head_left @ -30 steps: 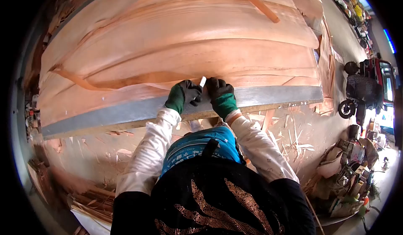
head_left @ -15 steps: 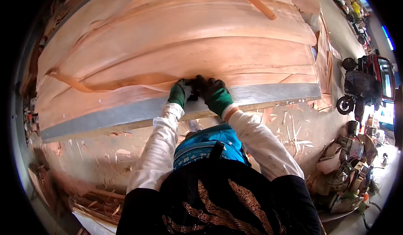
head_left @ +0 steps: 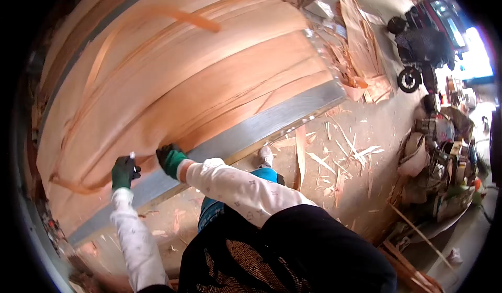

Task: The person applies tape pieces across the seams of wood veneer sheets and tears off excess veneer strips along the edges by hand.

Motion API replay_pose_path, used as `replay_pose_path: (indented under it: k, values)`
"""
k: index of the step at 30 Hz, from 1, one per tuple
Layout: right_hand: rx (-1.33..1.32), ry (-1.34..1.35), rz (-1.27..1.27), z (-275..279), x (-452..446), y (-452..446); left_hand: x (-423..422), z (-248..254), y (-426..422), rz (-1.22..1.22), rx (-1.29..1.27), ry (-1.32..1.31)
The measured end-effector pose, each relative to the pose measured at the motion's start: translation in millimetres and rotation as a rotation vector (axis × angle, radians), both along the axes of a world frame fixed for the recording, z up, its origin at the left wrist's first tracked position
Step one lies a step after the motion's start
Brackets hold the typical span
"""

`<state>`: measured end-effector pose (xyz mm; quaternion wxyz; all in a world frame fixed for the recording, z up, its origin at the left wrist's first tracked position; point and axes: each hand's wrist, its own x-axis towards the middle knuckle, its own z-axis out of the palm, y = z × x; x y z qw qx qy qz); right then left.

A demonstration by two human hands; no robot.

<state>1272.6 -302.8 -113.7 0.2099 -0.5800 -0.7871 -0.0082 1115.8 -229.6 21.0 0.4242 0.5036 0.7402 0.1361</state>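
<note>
Large sheets of thin reddish wood veneer [head_left: 209, 78] lie layered on a table with a grey edge [head_left: 282, 112]. My left hand [head_left: 124, 172], in a dark and green glove, is closed round a small white-tipped object [head_left: 132, 155] near the front edge at the left. Just to its right, my right hand [head_left: 170, 159], gloved the same way, has its fingers curled at the veneer's edge; whatever is between them is hidden. A narrow curled veneer strip [head_left: 78, 188] lies left of my left hand.
Loose strips [head_left: 198, 21] rest on the sheets. Veneer scraps [head_left: 361, 151] litter the floor at the right, with a torn pile [head_left: 366, 73] beyond the table's end. A wheeled vehicle [head_left: 426, 42] and heaped bags [head_left: 413, 154] stand farther right.
Both hands have moved left along the table's front edge and come apart. The view has turned, so the table slants and more floor shows at the right.
</note>
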Motion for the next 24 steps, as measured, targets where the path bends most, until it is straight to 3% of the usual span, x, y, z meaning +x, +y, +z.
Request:
replay_pose_path:
  k: [2,4,6,8,10,11,14,18,19,24]
  values:
    - [-0.178,0.117,0.210,64.8,70.7,-5.7,-18.2,-39.9,13.2,-0.048,-0.186,-0.193]
    - [-0.016,0.220,0.244,79.2,151.9,-12.8,15.6,-48.7,-18.6,-0.056,-0.266,-0.267]
    - [0.172,0.142,0.121,80.8,276.5,-44.3,85.7,-33.8,-63.6,-0.022,-0.287,-0.219]
    - [0.040,0.204,-0.065,76.6,401.3,-60.1,137.2,-32.7,-100.4,-0.116,-0.204,-0.477]
    - [-0.068,0.127,-0.326,84.8,495.9,-85.6,212.3,-43.5,-105.5,-0.119,-0.298,-0.474]
    - [-0.061,0.022,-0.384,86.0,527.3,-94.5,270.5,-17.3,-108.5,-0.161,-0.291,-0.498]
    - [-0.071,0.037,-0.378,68.4,580.1,-100.6,372.7,-29.5,-96.6,-0.400,-0.307,-0.588]
    - [-0.074,0.092,-0.350,40.2,598.4,-93.9,496.2,-58.8,-86.7,-0.299,-0.364,-0.724]
    - [-0.053,0.117,-0.364,35.9,599.7,-93.3,526.4,-53.7,-84.0,-0.256,-0.407,-0.620]
    - [-0.004,0.182,-0.405,22.3,600.4,-90.9,589.2,-94.9,-74.1,-0.233,-0.401,-0.673]
